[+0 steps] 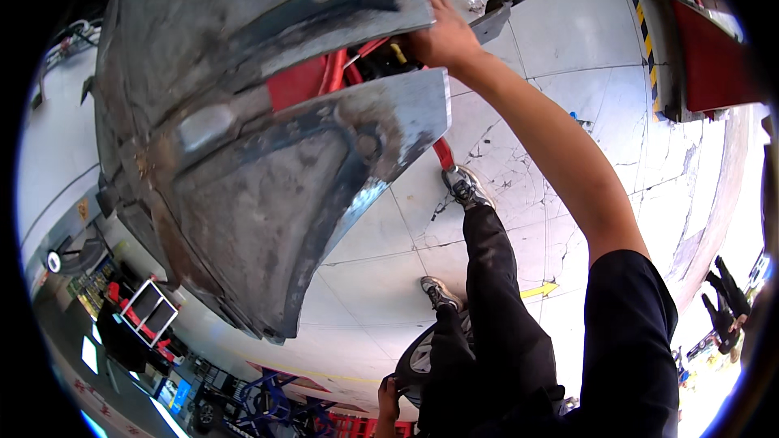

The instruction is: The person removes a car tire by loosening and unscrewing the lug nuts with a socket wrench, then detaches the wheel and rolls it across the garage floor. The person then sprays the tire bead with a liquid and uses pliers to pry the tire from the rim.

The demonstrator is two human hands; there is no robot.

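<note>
A large worn grey sheet-metal car body panel (268,195) fills the upper left. It has dark patches, bare shiny metal along its edges and a gap between two projecting sections. My right hand (446,35) reaches to the end of the upper section, its fingers curled over the metal edge. Part of that hand is hidden behind the panel. Red metal parts (312,81) show through the gap beside it. My left hand (389,400) hangs low at the bottom of the view, near a wheel (419,357). Its fingers are too small and dark to make out.
Below the panel, a red leg (443,154) reaches the floor beside my forward shoe (466,186). A dark metal arm (503,0) extends at the top. A red panel (714,57) stands right, near yellow-black striping (641,24). A white frame (150,312) is lower left; people (725,308) are far right.
</note>
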